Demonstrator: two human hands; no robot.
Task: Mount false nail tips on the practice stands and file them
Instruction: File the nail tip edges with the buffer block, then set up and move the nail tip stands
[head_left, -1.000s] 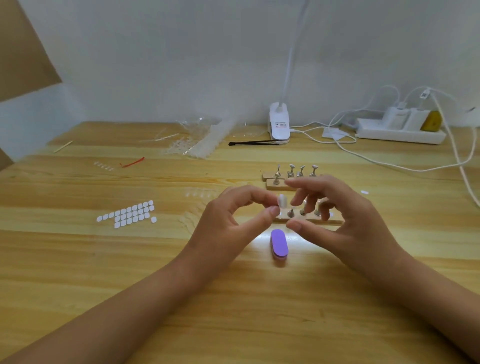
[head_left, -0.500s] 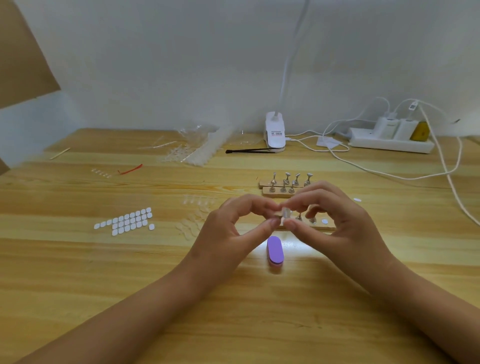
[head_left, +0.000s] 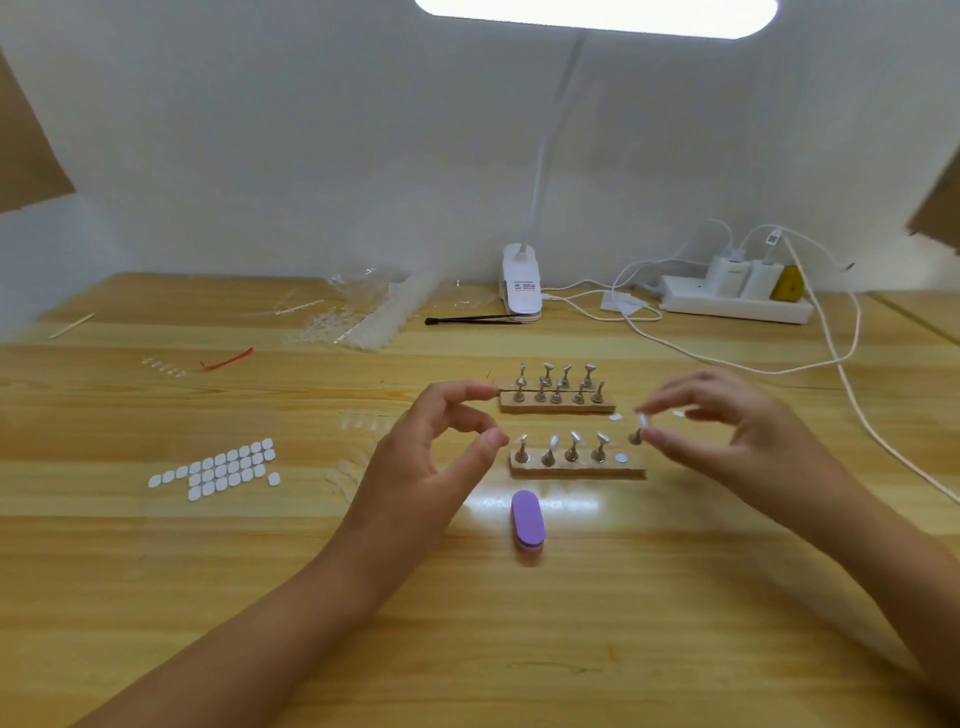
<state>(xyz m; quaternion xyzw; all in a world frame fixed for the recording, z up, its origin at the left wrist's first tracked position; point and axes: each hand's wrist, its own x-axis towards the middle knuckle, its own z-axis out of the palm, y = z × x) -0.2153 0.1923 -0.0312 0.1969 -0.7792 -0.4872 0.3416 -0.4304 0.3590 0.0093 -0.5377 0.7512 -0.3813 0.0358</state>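
Apart now, having met over one piece half a second ago: the right hand (head_left: 737, 441) alone pinches the small pale nail tip (head_left: 643, 419) on its metal peg (head_left: 635, 437) between thumb and forefinger, by the right end of the near stand (head_left: 576, 471). The left hand (head_left: 431, 462) hovers loosely curled, holding nothing. The purple file (head_left: 527, 519) lies just in front of the near stand, a second stand (head_left: 556, 404) sits behind it, and white tabs (head_left: 218, 467) lie well to the left.

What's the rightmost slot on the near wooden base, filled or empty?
Empty: only a bare round disc shows there; the right hand pinches a stand by the base.
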